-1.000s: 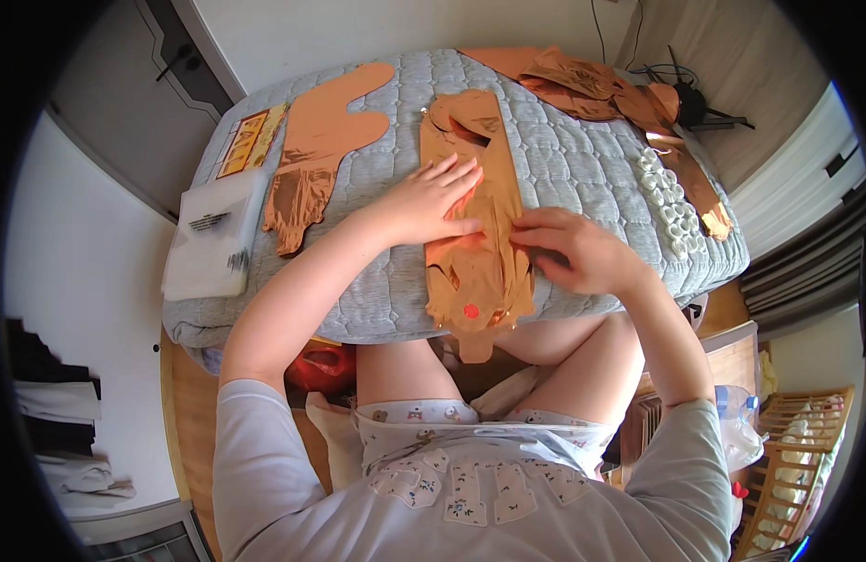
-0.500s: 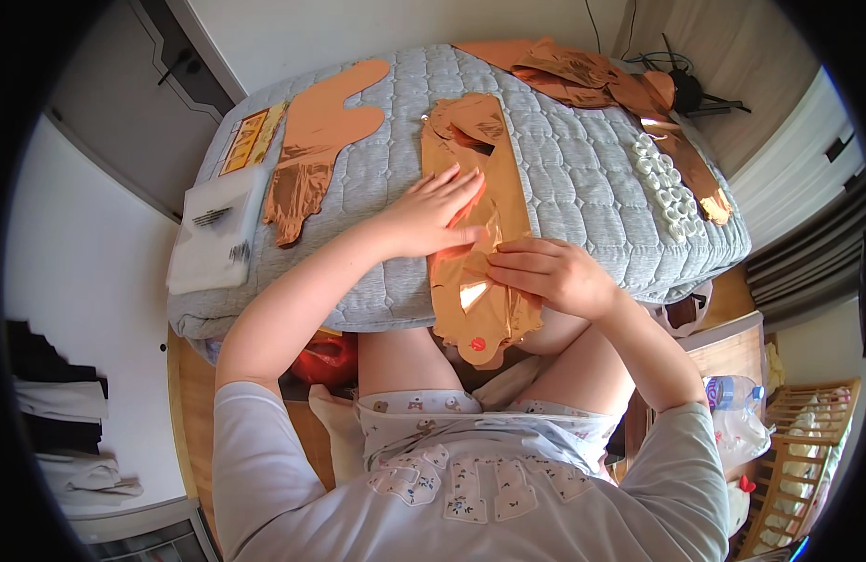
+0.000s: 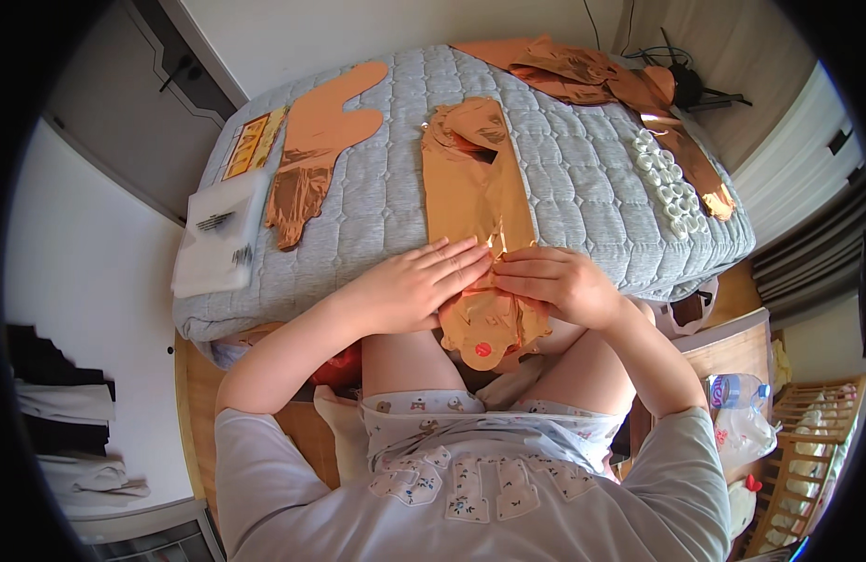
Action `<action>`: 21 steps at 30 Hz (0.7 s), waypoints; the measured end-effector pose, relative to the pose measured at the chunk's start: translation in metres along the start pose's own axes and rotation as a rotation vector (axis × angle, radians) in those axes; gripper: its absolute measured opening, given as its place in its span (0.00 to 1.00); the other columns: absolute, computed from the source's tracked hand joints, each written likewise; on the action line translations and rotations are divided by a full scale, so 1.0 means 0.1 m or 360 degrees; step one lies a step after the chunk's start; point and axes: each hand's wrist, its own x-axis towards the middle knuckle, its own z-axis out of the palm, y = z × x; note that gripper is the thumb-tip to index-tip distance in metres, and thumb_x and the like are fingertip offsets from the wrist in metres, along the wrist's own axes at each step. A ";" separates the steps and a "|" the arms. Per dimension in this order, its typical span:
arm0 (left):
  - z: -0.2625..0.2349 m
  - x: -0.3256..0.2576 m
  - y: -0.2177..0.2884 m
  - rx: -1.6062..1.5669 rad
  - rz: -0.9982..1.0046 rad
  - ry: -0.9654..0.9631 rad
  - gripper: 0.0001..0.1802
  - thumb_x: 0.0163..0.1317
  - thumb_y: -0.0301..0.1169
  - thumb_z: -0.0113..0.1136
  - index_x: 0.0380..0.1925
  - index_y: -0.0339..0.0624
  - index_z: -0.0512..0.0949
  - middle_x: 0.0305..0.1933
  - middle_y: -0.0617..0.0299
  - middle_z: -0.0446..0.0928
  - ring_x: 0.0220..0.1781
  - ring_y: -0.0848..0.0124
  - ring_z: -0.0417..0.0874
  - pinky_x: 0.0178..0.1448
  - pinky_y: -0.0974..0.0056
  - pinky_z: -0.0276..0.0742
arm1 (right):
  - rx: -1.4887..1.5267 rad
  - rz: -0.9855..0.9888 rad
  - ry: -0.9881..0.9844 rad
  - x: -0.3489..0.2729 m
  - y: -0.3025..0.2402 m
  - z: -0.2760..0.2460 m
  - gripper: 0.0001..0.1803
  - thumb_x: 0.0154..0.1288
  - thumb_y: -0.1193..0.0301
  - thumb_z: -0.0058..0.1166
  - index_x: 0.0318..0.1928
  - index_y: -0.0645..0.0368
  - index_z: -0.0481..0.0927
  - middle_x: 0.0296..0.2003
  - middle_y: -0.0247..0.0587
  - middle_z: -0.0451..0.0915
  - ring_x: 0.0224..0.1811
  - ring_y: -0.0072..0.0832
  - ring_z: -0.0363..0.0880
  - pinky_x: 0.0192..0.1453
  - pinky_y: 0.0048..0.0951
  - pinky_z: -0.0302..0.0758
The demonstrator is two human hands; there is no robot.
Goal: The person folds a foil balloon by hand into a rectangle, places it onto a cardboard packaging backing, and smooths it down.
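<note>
On the grey quilted mattress, a copper foil shape lies left of the left hand, which rests flat on a gold foil strip overhanging the near edge. The right hand touches it, grip unclear; white rings lie farther right.

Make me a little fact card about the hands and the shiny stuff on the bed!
Left hand: laid on the middle foil piece
Right hand: touching the same piece, beside the left hand
Middle piece: copper-coloured, creased, with a red spot near its lower end
Bed: grey, quilted
On the left: another foil piece and a whitish flat packet
On the right: more foil, white ring-shaped things
</note>
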 end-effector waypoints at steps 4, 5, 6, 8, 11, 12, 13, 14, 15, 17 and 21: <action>0.08 0.03 -0.01 0.0081 0.0051 0.0220 0.38 0.61 0.32 0.65 0.71 0.36 0.67 0.79 0.52 0.64 0.81 0.59 0.64 0.82 0.53 0.63 | 0.0013 -0.0001 0.0030 -0.02 0.01 0.03 0.30 0.47 0.75 0.64 0.56 0.55 0.85 0.56 0.40 0.84 0.60 0.39 0.82 0.60 0.39 0.82; 0.07 0.04 -0.01 0.0038 0.0048 0.0249 0.33 0.64 0.29 0.61 0.70 0.36 0.69 0.77 0.51 0.66 0.79 0.58 0.67 0.80 0.53 0.65 | 0.0024 0.0029 0.0093 -0.03 0.01 0.06 0.29 0.48 0.76 0.66 0.56 0.56 0.84 0.55 0.40 0.83 0.58 0.41 0.83 0.60 0.40 0.82; 0.10 0.03 -0.02 0.0034 0.0044 0.0246 0.33 0.64 0.29 0.61 0.70 0.36 0.69 0.77 0.51 0.66 0.79 0.58 0.67 0.80 0.53 0.65 | 0.0042 0.0054 0.0159 -0.02 0.00 0.08 0.28 0.50 0.76 0.68 0.56 0.56 0.84 0.55 0.39 0.83 0.57 0.42 0.84 0.59 0.42 0.82; 0.15 0.00 -0.03 0.0098 0.0002 0.0275 0.30 0.67 0.28 0.55 0.70 0.37 0.69 0.76 0.51 0.68 0.78 0.58 0.68 0.80 0.54 0.66 | -0.0139 0.0091 0.0172 0.00 -0.05 0.02 0.28 0.50 0.77 0.69 0.56 0.56 0.84 0.54 0.39 0.82 0.56 0.42 0.84 0.59 0.42 0.81; 0.14 0.02 -0.03 0.0107 0.0048 0.0322 0.29 0.69 0.27 0.51 0.70 0.38 0.69 0.75 0.51 0.69 0.77 0.58 0.70 0.80 0.54 0.66 | -0.0281 0.0242 0.0176 -0.10 -0.02 0.03 0.28 0.50 0.77 0.71 0.55 0.56 0.83 0.53 0.40 0.82 0.56 0.42 0.83 0.59 0.41 0.81; 0.14 0.03 -0.03 0.0102 0.0050 0.0320 0.29 0.69 0.27 0.51 0.70 0.38 0.69 0.75 0.51 0.69 0.77 0.58 0.70 0.80 0.54 0.66 | -0.0229 0.0340 0.0172 -0.13 0.01 0.04 0.27 0.51 0.77 0.71 0.55 0.55 0.83 0.53 0.40 0.82 0.57 0.42 0.82 0.59 0.41 0.81; 0.14 0.03 -0.03 0.0104 0.0040 0.0317 0.29 0.69 0.27 0.51 0.71 0.38 0.69 0.76 0.51 0.69 0.77 0.59 0.70 0.80 0.54 0.66 | -0.0226 0.0346 0.0169 -0.14 0.02 0.05 0.27 0.51 0.77 0.71 0.55 0.55 0.83 0.53 0.40 0.82 0.57 0.42 0.82 0.59 0.41 0.81; 0.14 0.03 -0.03 0.0107 0.0029 0.0316 0.29 0.69 0.28 0.51 0.71 0.39 0.69 0.76 0.51 0.68 0.78 0.59 0.69 0.80 0.54 0.66 | -0.0203 0.0321 0.0188 -0.14 0.02 0.06 0.27 0.51 0.77 0.71 0.55 0.55 0.83 0.53 0.40 0.82 0.57 0.42 0.82 0.59 0.41 0.81; 0.14 0.03 -0.03 0.0103 0.0026 0.0312 0.29 0.69 0.28 0.51 0.71 0.39 0.69 0.76 0.51 0.68 0.78 0.59 0.69 0.80 0.54 0.66 | -0.0177 0.0293 0.0207 -0.14 0.03 0.07 0.26 0.51 0.77 0.71 0.55 0.55 0.83 0.52 0.40 0.83 0.58 0.42 0.82 0.60 0.41 0.80; 0.14 0.03 -0.02 0.0145 0.0044 0.0301 0.28 0.71 0.28 0.48 0.71 0.39 0.69 0.77 0.51 0.67 0.78 0.58 0.68 0.79 0.52 0.68 | -0.0169 0.0291 0.0207 -0.14 0.03 0.08 0.26 0.51 0.77 0.70 0.55 0.55 0.83 0.52 0.40 0.83 0.58 0.42 0.82 0.60 0.41 0.80; 0.12 0.03 -0.02 0.0130 0.0043 0.0276 0.28 0.71 0.29 0.48 0.71 0.40 0.69 0.77 0.51 0.67 0.78 0.58 0.68 0.79 0.52 0.68 | -0.0189 0.0292 0.0194 -0.15 0.03 0.07 0.26 0.52 0.77 0.70 0.55 0.54 0.83 0.52 0.40 0.83 0.58 0.43 0.82 0.59 0.40 0.81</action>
